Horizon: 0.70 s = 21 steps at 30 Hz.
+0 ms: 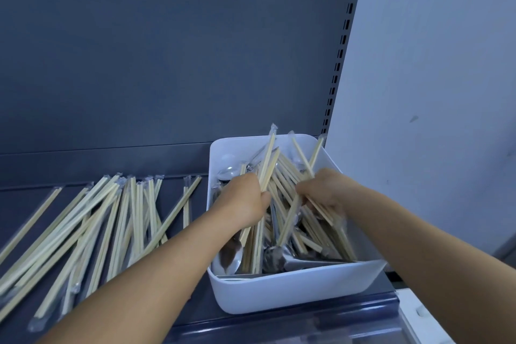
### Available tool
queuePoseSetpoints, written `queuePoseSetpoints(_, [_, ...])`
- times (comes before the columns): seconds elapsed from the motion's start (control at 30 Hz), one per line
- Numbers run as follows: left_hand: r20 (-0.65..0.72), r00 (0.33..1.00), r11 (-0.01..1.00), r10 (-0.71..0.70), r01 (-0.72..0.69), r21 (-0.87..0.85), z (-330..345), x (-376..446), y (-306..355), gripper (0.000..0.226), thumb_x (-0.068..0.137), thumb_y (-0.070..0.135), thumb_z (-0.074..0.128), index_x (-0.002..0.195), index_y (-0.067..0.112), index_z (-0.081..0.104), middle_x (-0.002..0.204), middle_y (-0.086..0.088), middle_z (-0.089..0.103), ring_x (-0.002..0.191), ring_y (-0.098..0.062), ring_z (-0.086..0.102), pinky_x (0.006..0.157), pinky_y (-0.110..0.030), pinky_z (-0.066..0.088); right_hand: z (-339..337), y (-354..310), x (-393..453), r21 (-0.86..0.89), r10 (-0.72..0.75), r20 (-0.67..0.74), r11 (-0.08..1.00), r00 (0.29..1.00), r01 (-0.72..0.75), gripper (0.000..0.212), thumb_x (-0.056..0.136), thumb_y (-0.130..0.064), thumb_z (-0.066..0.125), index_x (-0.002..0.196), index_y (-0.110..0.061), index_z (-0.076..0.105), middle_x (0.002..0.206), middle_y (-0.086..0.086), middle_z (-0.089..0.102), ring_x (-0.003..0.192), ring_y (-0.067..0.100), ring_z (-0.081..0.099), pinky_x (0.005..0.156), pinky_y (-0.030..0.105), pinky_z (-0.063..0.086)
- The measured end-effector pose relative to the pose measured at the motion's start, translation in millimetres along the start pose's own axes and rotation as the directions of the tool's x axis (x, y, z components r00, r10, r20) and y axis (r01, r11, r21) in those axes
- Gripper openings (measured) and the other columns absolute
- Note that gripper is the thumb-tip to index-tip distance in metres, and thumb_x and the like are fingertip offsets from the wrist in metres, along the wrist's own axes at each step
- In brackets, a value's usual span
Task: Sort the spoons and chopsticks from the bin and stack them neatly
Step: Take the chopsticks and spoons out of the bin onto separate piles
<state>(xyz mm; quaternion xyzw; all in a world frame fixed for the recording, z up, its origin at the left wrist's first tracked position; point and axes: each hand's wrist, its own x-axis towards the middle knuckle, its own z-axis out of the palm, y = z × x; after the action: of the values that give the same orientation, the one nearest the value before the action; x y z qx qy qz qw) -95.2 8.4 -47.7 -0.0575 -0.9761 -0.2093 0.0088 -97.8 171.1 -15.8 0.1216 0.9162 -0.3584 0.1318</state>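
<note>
Left fingers: curled tight round a bunch of wrapped chopsticks (pixel 266 167), thumb side pinching them near mid-length; tips fan up past the bin's back rim.
Right fingers: curled round a smaller bunch (pixel 304 159), which crosses over the left bunch; exact count in either hand can't be told, motion blur.
Left hand (pixel 244 198): inside the bin, over its left half.
Right hand (pixel 321 193): inside the bin, over its right half, just beside the left hand.
Bin (pixel 293 293): white, sits at the shelf's right end, near its front edge. Holds loose chopsticks tangled over metal spoons (pixel 231 257); spoon bowls show at the front-left corner and back-left corner.
Sorted pile (pixel 92 226): wrapped chopsticks lying on the shelf (pixel 178 313) left of the bin, roughly parallel, ends uneven, a few strays angled off.
Progress, my guess: chopsticks partly out, spoons not yet pulled.
Risk 1: the 2 bunches cross, so lifting both at once may snag them and spill sticks.
Risk 2: slick wrappers; a loose grip lets sticks slide out over the shelf's front edge.
Risk 3: a spoon caught under sticks may ride up and drop.
Risk 4: the bin sits near the front edge; a hard tug could shift it off.
</note>
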Motion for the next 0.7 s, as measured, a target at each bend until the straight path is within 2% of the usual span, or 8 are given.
queuePoseSetpoints(0.07, [-0.048, 0.999, 0.997, -0.02, 0.016, -0.078, -4, 4, 3, 0.032, 0.092, 0.032, 0.049, 0.067, 0.02, 0.032, 0.067, 0.002, 0.043, 0.064, -0.021, 0.044, 0.047, -0.03, 0.026, -8, -1, -1, 0.068, -0.003, 0.002, 0.998, 1.0, 0.003, 0.023, 0.081, -0.014, 0.055, 0.061, -0.003, 0.06, 0.043, 0.005, 0.057, 0.045, 0.022, 0.053, 0.054, 0.026, 0.049])
queuePoseSetpoints(0.13, [-0.074, 0.997, 0.991, -0.035, 0.025, -0.133, -9, 8, 4, 0.033, 0.093, 0.033, 0.051, 0.068, 0.02, 0.033, 0.068, 0.003, 0.043, 0.066, -0.021, 0.044, 0.051, -0.031, 0.029, -18, -4, -3, 0.064, -0.024, -0.003, 0.998, 1.0, 0.024, 0.02, 0.082, -0.011, 0.053, 0.066, 0.0, 0.057, 0.044, 0.011, 0.055, 0.042, 0.024, 0.052, 0.049, 0.027, 0.047])
queuePoseSetpoints(0.27, [-0.096, 0.994, 0.985, -0.047, 0.03, -0.167, -15, 12, 11, 0.036, 0.092, 0.033, 0.053, 0.066, 0.016, 0.035, 0.065, 0.002, 0.042, 0.057, -0.017, 0.039, 0.052, -0.03, 0.029, -36, -14, -11, -0.194, -0.072, 0.033, 0.978, 0.997, 0.077, 0.013, 0.083, -0.012, 0.054, 0.074, -0.003, 0.057, 0.06, 0.018, 0.06, 0.049, 0.027, 0.055, 0.056, 0.033, 0.05])
queuePoseSetpoints(0.4, [-0.109, 0.993, 0.977, -0.054, 0.03, -0.211, -19, 14, 22, 0.033, 0.094, 0.035, 0.05, 0.071, 0.015, 0.036, 0.071, 0.001, 0.043, 0.06, -0.018, 0.041, 0.051, -0.03, 0.03, -45, -18, -20, -0.313, -0.072, 0.066, 0.946, 0.995, 0.089, 0.02, 0.081, -0.013, 0.057, 0.063, -0.007, 0.052, 0.046, 0.008, 0.053, 0.038, 0.021, 0.05, 0.046, 0.023, 0.045])
queuePoseSetpoints(0.47, [-0.111, 0.992, 0.972, -0.055, 0.028, -0.233, -21, 14, 25, 0.03, 0.095, 0.035, 0.048, 0.075, 0.015, 0.037, 0.075, 0.0, 0.045, 0.059, -0.015, 0.041, 0.049, -0.03, 0.029, -48, -19, -25, -0.353, -0.07, 0.109, 0.93, 0.992, 0.105, 0.017, 0.079, -0.016, 0.058, 0.065, -0.007, 0.055, 0.048, 0.008, 0.054, 0.044, 0.023, 0.052, 0.051, 0.026, 0.047])
queuePoseSetpoints(0.57, [-0.093, 0.994, 0.979, -0.061, 0.041, -0.202, -22, 13, 27, 0.034, 0.095, 0.035, 0.049, 0.069, 0.016, 0.036, 0.071, 0.0, 0.045, 0.058, -0.015, 0.041, 0.047, -0.029, 0.028, -49, -20, -33, -0.432, -0.076, 0.14, 0.892, 0.987, 0.13, 0.017, 0.076, -0.023, 0.06, 0.071, -0.007, 0.066, 0.052, 0.002, 0.062, 0.049, 0.02, 0.059, 0.058, 0.028, 0.052])
queuePoseSetpoints(0.7, [-0.01, 0.995, 0.98, -0.101, 0.098, -0.173, -27, 12, 26, 0.04, 0.093, 0.035, 0.051, 0.063, 0.014, 0.035, 0.059, 0.0, 0.039, 0.051, -0.016, 0.038, 0.046, -0.028, 0.027, -51, -17, -40, -0.242, -0.062, 0.21, 0.964, 0.976, 0.113, 0.022, 0.081, -0.014, 0.053, 0.066, -0.006, 0.066, 0.054, 0.003, 0.066, 0.044, 0.018, 0.06, 0.048, 0.022, 0.049])
